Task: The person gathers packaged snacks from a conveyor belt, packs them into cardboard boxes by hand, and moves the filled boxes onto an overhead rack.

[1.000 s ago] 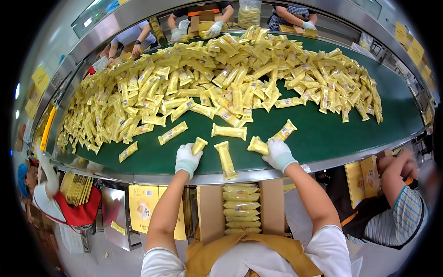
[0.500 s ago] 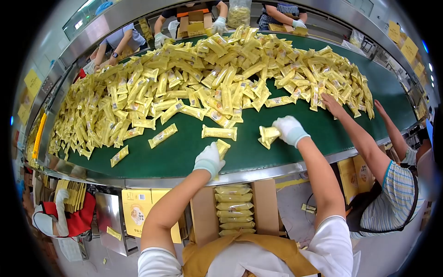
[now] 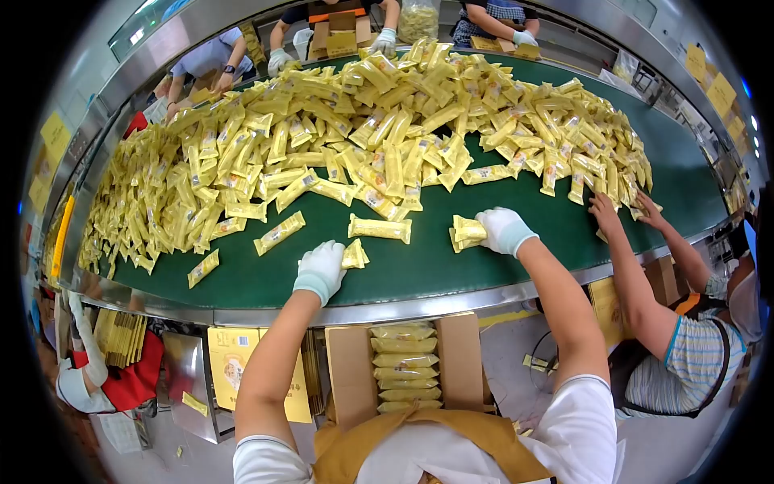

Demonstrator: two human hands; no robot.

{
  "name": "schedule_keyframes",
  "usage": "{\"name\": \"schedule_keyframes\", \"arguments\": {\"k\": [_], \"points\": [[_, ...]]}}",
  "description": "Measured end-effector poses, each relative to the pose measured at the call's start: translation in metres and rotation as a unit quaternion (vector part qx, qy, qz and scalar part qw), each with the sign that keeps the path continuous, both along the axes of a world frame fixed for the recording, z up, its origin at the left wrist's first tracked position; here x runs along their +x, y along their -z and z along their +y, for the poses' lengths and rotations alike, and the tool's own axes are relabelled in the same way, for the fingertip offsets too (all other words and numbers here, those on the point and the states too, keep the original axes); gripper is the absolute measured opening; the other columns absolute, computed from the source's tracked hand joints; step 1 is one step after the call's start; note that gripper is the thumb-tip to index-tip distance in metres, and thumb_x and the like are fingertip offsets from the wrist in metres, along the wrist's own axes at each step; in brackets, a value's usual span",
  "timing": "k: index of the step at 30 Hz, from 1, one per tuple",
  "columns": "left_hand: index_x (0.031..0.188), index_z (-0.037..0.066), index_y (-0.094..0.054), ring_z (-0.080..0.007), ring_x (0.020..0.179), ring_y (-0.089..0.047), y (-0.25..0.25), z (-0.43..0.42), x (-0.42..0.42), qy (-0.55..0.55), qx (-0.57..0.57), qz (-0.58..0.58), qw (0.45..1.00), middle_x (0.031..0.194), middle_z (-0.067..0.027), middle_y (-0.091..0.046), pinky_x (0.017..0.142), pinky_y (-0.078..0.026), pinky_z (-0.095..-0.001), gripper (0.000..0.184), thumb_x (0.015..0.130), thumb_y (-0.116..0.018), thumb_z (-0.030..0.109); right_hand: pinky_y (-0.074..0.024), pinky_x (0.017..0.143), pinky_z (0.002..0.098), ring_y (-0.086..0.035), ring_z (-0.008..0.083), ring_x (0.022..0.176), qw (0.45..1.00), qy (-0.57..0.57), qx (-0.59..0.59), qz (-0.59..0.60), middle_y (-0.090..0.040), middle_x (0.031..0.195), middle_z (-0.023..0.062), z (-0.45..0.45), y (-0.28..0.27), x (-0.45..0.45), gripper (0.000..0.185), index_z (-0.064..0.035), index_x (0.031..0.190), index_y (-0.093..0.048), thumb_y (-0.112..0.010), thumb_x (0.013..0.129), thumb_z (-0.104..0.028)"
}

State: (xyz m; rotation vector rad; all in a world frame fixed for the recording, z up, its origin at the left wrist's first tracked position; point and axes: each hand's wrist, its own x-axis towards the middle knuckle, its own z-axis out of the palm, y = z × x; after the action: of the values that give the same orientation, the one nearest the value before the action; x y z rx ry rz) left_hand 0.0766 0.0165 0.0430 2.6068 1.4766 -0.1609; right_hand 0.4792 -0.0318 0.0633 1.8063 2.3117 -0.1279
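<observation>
My left hand [image 3: 322,269], in a white glove, is closed round yellow snack packets [image 3: 355,255] near the belt's front edge; how many it holds is partly hidden. To the right, my gloved right hand [image 3: 505,232] grips the ends of yellow packets [image 3: 467,233], at least two stacked together, just above the green belt. One loose packet [image 3: 380,228] lies flat between my hands. Beyond it spreads a large heap of such packets [image 3: 387,121]. Against my body stands an open carton [image 3: 348,373] with a row of packets [image 3: 405,360] inside, its flaps spread.
A metal rim [image 3: 435,307] borders the green conveyor belt [image 3: 322,284]. At right, a co-worker's bare hands [image 3: 603,211] touch packets. Other people work along the far side, near an open box [image 3: 339,36]. Yellow printed cartons [image 3: 242,367] stand at lower left.
My left hand has moved left and slightly up with its packets, which now point sideways. My right hand has barely shifted. The co-worker's hands at right have drawn closer together, nearer the belt's front.
</observation>
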Motion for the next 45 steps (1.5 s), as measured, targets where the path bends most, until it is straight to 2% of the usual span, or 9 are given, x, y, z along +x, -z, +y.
{"name": "schedule_keyframes", "arguments": {"k": [6,9,16,20,24,27,31,38,45], "points": [[0.129,0.006,-0.052,-0.0307,0.114,-0.059,0.026,-0.029,-0.010,0.038,0.085,-0.050,0.994,0.120,-0.0129,-0.061,0.103,-0.044,-0.0461,0.055,0.085,-0.073,0.029,-0.0478,0.094,0.0430,-0.060,0.0313,0.104,0.964,-0.004,0.265,0.030,-0.061,0.097,0.0122,-0.060,0.049,-0.009,0.034,-0.0062,0.113,-0.063,-0.067,0.080,-0.014],[0.141,0.003,-0.046,-0.0310,0.114,-0.057,0.010,-0.047,-0.009,0.063,0.131,-0.049,0.988,0.123,-0.0133,-0.060,0.107,-0.038,-0.0484,0.069,0.086,-0.071,0.035,-0.0435,0.099,0.0471,-0.052,0.0381,0.117,0.962,0.000,0.252,0.103,-0.054,0.128,0.0228,-0.085,0.026,-0.029,0.076,-0.0001,0.138,-0.048,-0.077,0.075,-0.030],[0.149,0.001,-0.039,-0.0326,0.114,-0.056,0.006,-0.046,-0.026,0.112,0.094,-0.003,0.989,0.122,-0.0146,-0.058,0.104,-0.039,-0.0470,0.080,0.085,-0.071,0.039,-0.0352,0.111,0.0484,-0.052,0.0369,0.119,0.999,0.000,0.039,0.011,-0.053,0.136,0.0218,-0.073,0.000,-0.010,0.097,0.0032,0.148,-0.037,-0.067,0.082,-0.062],[0.150,0.004,-0.038,-0.0317,0.114,-0.056,0.005,-0.052,-0.025,0.068,0.051,-0.050,0.995,0.123,-0.0144,-0.058,0.094,-0.045,-0.0417,0.080,0.085,-0.071,0.037,-0.0415,0.101,0.0448,-0.054,0.0361,0.113,0.977,-0.100,0.187,-0.027,-0.057,0.120,0.0185,-0.076,0.016,-0.005,0.098,-0.0008,0.150,-0.036,-0.070,0.079,-0.060],[0.150,0.006,-0.039,-0.0293,0.115,-0.057,0.015,-0.056,-0.029,0.073,0.105,-0.064,0.990,0.126,-0.0119,-0.059,0.093,-0.046,-0.0407,0.077,0.088,-0.069,0.039,-0.0449,0.098,0.0487,-0.057,0.0394,0.108,0.993,0.026,0.105,0.053,-0.058,0.111,0.0223,-0.088,0.028,-0.013,0.100,-0.0063,0.152,-0.036,-0.077,0.076,-0.057],[0.151,0.009,-0.038,-0.0293,0.116,-0.057,0.022,-0.056,-0.034,0.064,0.100,-0.075,0.990,0.127,-0.0122,-0.058,0.094,-0.046,-0.0407,0.076,0.089,-0.068,0.039,-0.0475,0.093,0.0461,-0.058,0.0403,0.103,0.966,0.159,0.058,0.194,-0.058,0.110,0.0225,-0.094,0.008,-0.033,0.101,-0.0050,0.153,-0.034,-0.078,0.077,-0.053],[0.152,0.004,-0.035,-0.0384,0.116,-0.054,0.020,-0.046,-0.044,-0.052,-0.021,-0.243,0.969,0.126,-0.0180,-0.058,0.099,-0.044,-0.0454,0.079,0.087,-0.073,0.031,-0.0479,0.093,0.0453,-0.058,0.0398,0.101,0.901,0.080,0.137,0.403,-0.058,0.109,0.0228,-0.138,-0.069,-0.092,0.102,0.0047,0.150,-0.033,-0.081,0.074,-0.043],[0.155,0.002,-0.030,-0.0380,0.122,-0.051,-0.004,-0.054,-0.052,-0.068,-0.032,-0.494,0.866,0.131,-0.0217,-0.054,0.109,-0.038,-0.0411,0.084,0.089,-0.070,0.034,-0.0452,0.076,0.0403,-0.061,0.0266,0.088,0.964,-0.255,-0.036,0.067,-0.061,0.098,0.0108,-0.208,-0.087,-0.207,0.085,-0.0106,0.147,-0.043,-0.073,0.080,-0.054],[0.158,0.000,-0.020,-0.0411,0.118,-0.050,-0.084,-0.154,-0.018,0.073,-0.081,-0.460,0.881,0.129,-0.0235,-0.049,0.108,-0.037,-0.0419,0.082,0.089,-0.061,0.019,-0.0461,0.076,0.0455,-0.061,0.0313,0.099,0.973,-0.175,-0.123,0.084,-0.062,0.110,0.0159,-0.242,-0.018,-0.247,0.080,-0.0100,0.151,-0.041,-0.066,0.085,-0.049]]}}
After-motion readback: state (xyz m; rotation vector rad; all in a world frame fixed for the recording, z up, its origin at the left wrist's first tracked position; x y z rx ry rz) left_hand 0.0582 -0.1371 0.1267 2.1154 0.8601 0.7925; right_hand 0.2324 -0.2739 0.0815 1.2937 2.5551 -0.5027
